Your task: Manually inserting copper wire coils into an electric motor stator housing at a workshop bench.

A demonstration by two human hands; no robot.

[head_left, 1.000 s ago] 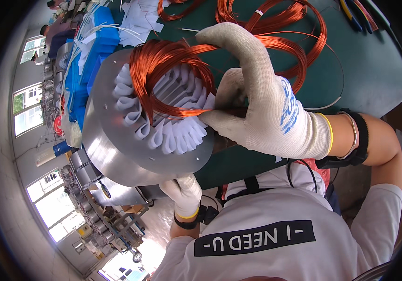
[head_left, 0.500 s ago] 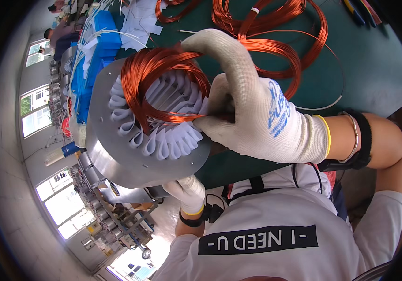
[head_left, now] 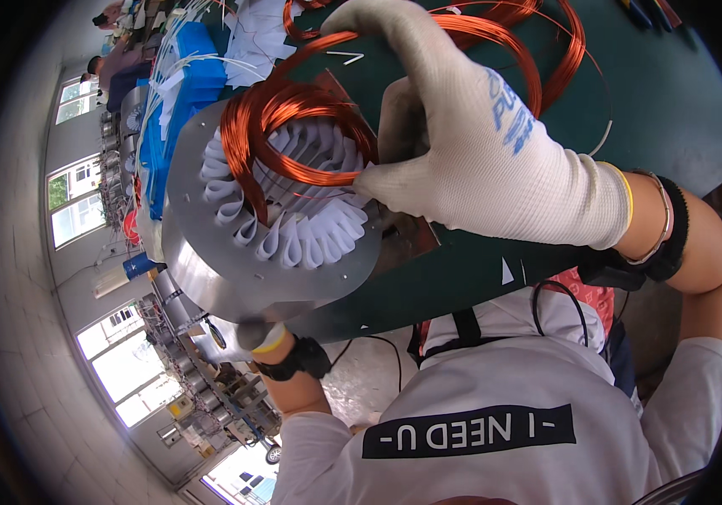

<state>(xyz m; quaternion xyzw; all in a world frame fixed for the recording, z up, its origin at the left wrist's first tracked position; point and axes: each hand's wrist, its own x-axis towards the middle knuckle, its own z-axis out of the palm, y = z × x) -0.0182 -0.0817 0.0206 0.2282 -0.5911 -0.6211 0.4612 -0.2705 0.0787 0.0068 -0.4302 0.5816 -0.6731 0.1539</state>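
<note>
A motor stator (head_left: 197,189) with a grey plate face lies at an angle on the table. White paper slot liners (head_left: 298,244) stand in loops around its bore. Over the bore rests a copper wire coil (head_left: 247,139), part of it down among the liners. My gloved right hand (head_left: 483,139) is closed on this coil at its right side, thumb at the lower strands, forefinger hooked round an upper bundle. At the stator's near lower edge is my gloved left hand (head_left: 261,334), in shade, with its fingers hidden behind the metal.
More copper coils (head_left: 546,76) lie on the dark green table (head_left: 672,109) at the back. A blue bin (head_left: 197,71) with white strips and paper sheets (head_left: 255,38) stands beyond the stator. Hand tools (head_left: 643,13) lie far right. Racks of stators (head_left: 197,370) and a person (head_left: 121,63) are leftward.
My right hand has moved up and away, drawing an upper bundle of the coil off from the rest. My left hand has slid left along the stator's lower edge, its fingers now out of sight.
</note>
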